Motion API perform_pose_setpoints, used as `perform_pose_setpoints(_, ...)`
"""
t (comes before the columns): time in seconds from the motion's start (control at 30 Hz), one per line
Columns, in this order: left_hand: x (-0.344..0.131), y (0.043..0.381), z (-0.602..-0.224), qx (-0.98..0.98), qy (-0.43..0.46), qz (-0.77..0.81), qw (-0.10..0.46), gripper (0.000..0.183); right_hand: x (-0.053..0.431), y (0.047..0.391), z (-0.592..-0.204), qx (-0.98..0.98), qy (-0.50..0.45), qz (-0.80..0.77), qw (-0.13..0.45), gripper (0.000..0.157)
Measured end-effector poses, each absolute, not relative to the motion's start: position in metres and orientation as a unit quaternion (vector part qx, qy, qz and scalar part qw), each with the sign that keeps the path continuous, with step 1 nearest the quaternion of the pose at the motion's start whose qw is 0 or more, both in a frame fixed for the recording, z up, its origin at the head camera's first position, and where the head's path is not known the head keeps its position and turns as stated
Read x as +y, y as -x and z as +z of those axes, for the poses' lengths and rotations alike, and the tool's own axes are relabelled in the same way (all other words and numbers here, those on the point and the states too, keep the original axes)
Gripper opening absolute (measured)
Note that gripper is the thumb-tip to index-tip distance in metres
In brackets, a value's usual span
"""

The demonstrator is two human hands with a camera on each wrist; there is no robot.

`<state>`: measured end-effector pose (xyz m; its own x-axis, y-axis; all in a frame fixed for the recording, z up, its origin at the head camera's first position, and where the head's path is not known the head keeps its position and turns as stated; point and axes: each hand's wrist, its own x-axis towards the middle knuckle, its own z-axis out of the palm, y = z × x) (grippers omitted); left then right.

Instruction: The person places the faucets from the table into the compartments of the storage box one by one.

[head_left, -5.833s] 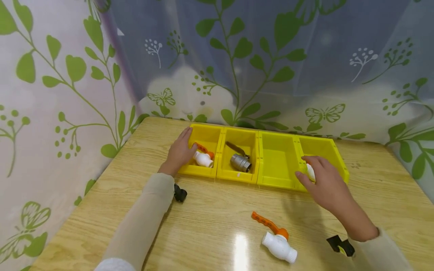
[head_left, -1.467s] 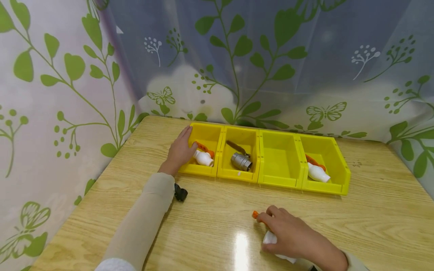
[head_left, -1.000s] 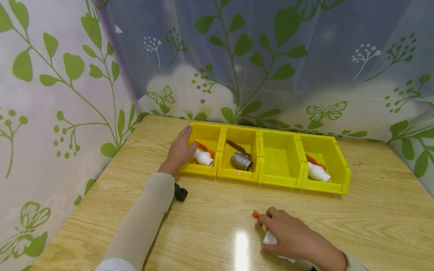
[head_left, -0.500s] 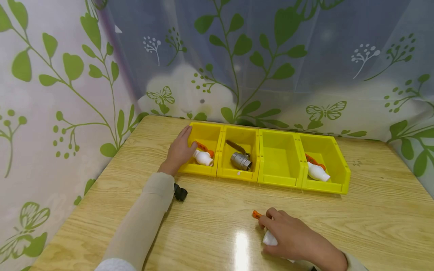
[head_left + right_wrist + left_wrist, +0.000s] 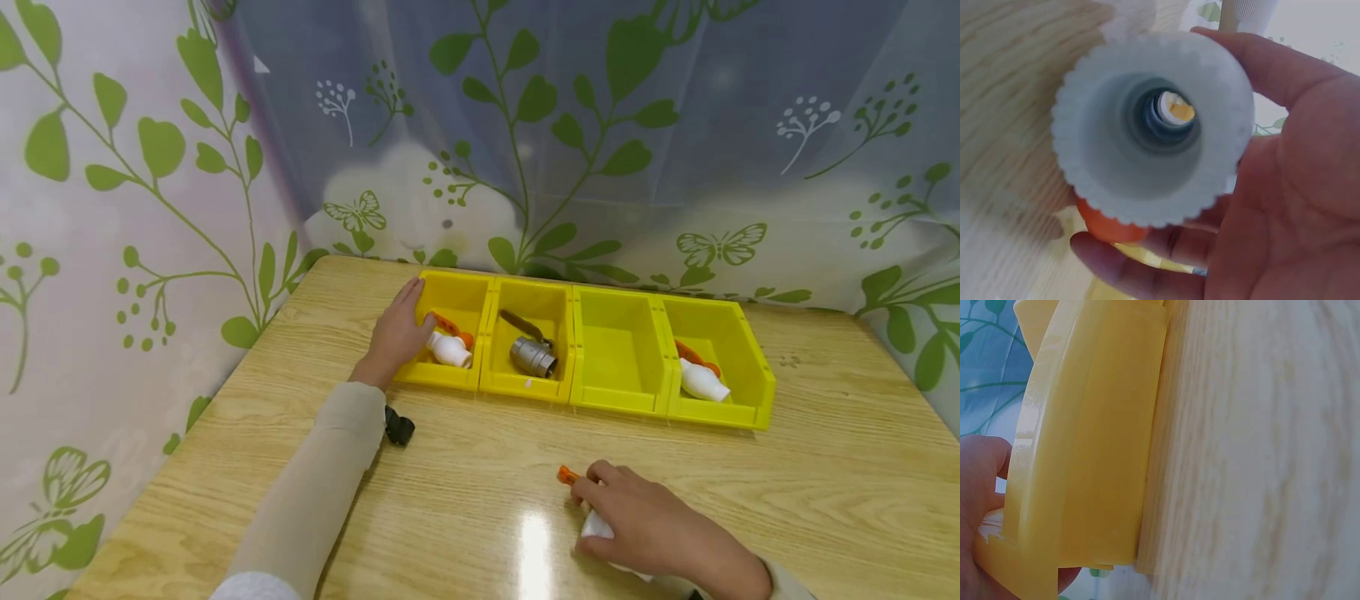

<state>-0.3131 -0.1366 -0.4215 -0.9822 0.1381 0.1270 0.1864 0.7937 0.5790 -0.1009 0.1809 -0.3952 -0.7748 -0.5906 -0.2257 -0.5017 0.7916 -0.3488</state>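
Observation:
My left hand (image 5: 397, 333) grips the side wall of the leftmost yellow bin (image 5: 442, 377), its thumb over the inner side. The left wrist view shows the bin's wall (image 5: 1097, 437) with fingers on both sides. On the table in front of the bins, my right hand (image 5: 645, 521) holds a white plastic ball valve (image 5: 597, 527), mostly hidden beneath it. The valve's orange lever handle (image 5: 567, 475) sticks out past the fingers. In the right wrist view, the thumb and fingers curl round the valve (image 5: 1225, 106), whose ridged open end faces the camera.
Several yellow bins stand in a joined row. A white ball valve (image 5: 452, 350) lies in the leftmost, a metal ball valve (image 5: 533, 357) in the second and another white ball valve (image 5: 703, 382) in the rightmost. A patterned curtain (image 5: 600, 125) hangs behind the wooden table (image 5: 480, 475).
Since the oldest frame, my right hand has left a white ball valve in the rightmost bin and moved down to grip the valve on the table. Over the last second almost nothing moved.

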Motion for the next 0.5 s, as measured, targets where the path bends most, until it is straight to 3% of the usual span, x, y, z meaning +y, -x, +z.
perform_pose_setpoints(0.3, -0.1364, 0.3116, -0.4197, -0.946, 0.086, -0.309, 0.043, 0.064, 0.1832, 0.0979, -0.392, 0.915, 0.334, -0.139, 0.178, 0.047)
perform_pose_setpoints(0.5, -0.1359, 0.3109, -0.4192, -0.946, 0.087, -0.31, 0.037, 0.064, 0.1884, 0.098, -0.3868, 0.898, 0.365, -0.15, 0.195, 0.05)
